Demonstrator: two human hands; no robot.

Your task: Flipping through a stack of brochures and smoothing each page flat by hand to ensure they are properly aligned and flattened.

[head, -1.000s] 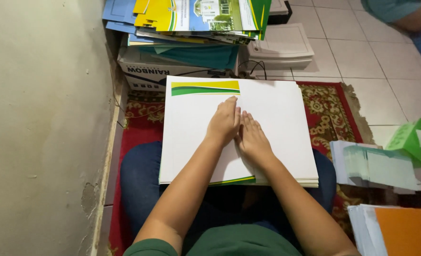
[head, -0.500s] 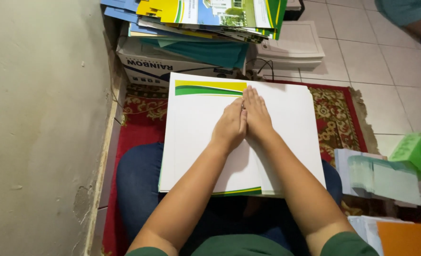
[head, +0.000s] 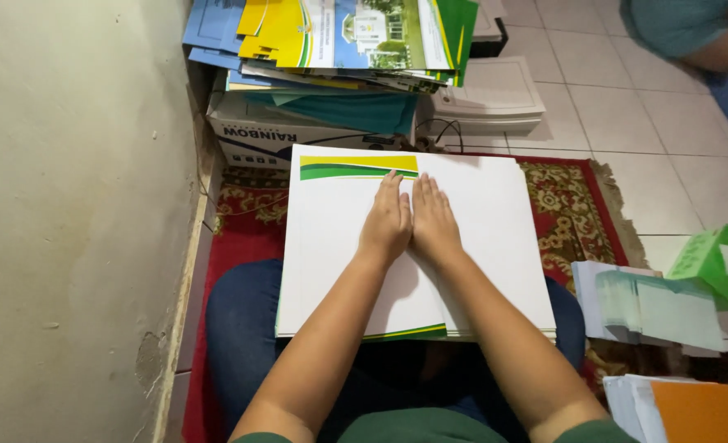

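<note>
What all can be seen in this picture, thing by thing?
Large white card sheets with green and yellow bands: a stack, white, on the person's lap.
Patterned rug: one, red and gold, on the floor under the lap.
Cardboard box: one, white, against the wall ahead.
Printed folders: a pile, blue, yellow and green, on top of the box.
Pale green paper bundle: one, at the right.
Green carton: one, far right.
Orange folder: one, bottom right corner.
Tiled floor: white.
Left hand: flat on the top sheet.
Right hand: flat beside it, touching.
</note>
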